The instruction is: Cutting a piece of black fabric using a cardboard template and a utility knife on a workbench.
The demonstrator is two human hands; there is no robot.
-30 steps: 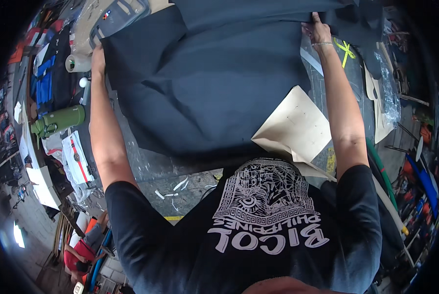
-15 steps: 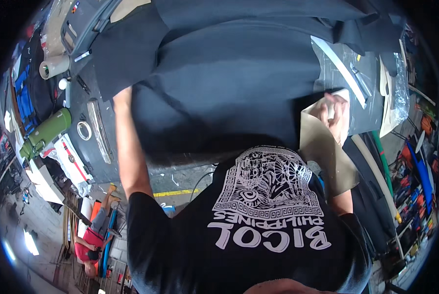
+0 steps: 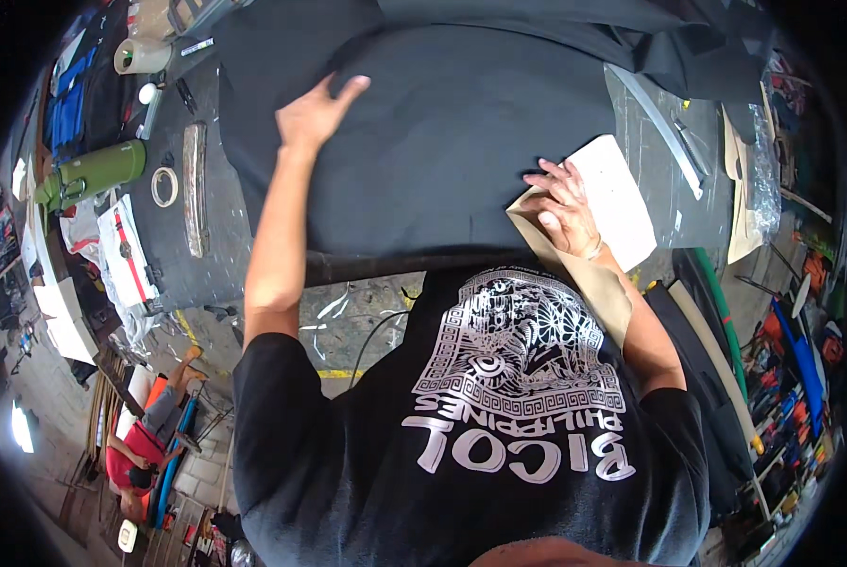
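Note:
A wide sheet of black fabric [image 3: 442,132] covers the table, flatter in its middle and bunched in folds at the far right. On its left part is my left hand [image 3: 315,118], open, with the thumb held apart from the fingers. My right hand [image 3: 565,203] grips a tan paper sheet [image 3: 617,203] near the fabric's front right. The sheet bends around the hand and one strip hangs down along my forearm. Part of the grip is hidden by the paper.
A metal ruler [image 3: 659,128] lies at the right. At the left are a tape roll [image 3: 164,187], a long narrow bar [image 3: 195,189], a green bottle [image 3: 97,175] and a paper roll [image 3: 140,57]. A person in red [image 3: 135,463] is off to the lower left.
My left hand has let go of the fabric's left edge and moved right and away from me. My right hand has brought the tan paper left over the fabric, which now lies flatter.

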